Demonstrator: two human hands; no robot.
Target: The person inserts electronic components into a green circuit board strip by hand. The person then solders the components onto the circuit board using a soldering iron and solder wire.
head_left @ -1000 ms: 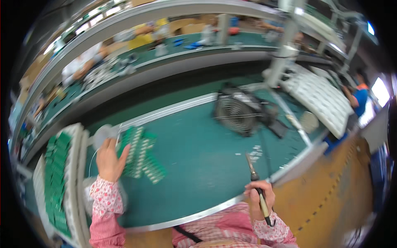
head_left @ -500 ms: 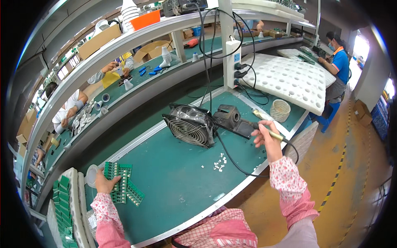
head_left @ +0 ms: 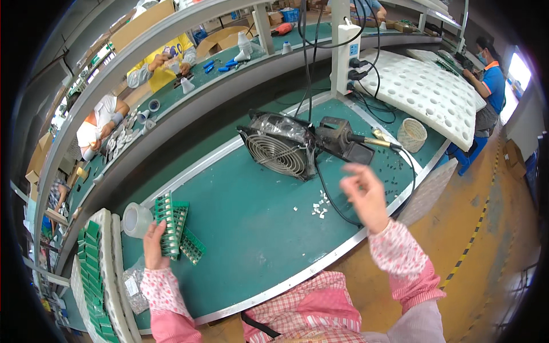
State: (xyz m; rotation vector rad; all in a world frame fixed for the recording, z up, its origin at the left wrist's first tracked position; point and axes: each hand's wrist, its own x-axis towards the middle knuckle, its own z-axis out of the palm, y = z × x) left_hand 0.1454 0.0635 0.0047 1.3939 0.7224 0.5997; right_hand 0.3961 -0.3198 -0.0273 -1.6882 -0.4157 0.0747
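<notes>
At the left of the bench my left hand (head_left: 153, 244) is closed on the edge of a green circuit board panel (head_left: 166, 224), which is tilted up. Another green panel lies partly behind it, and a smaller green board piece (head_left: 193, 247) rests beside it on the mat. My right hand (head_left: 366, 197) hangs over the bench's right side, empty, its fingers loosely bent and apart. Beyond it a soldering iron (head_left: 374, 140) sits with its tip in a dark iron stand (head_left: 335, 132). Several small white parts (head_left: 320, 207) are scattered to the left of that hand.
A black fan with a wire guard (head_left: 277, 151) stands mid-bench. A woven basket (head_left: 412, 135) and perforated white foam sheet (head_left: 420, 97) are at right. Clear tape (head_left: 137, 220) and foam trays of green boards (head_left: 91, 280) flank the left. Co-workers sit across and at far right.
My right hand has let go of the soldering iron, now in its stand, and drawn back toward me. My left hand has tilted the circuit board panel up off the others.
</notes>
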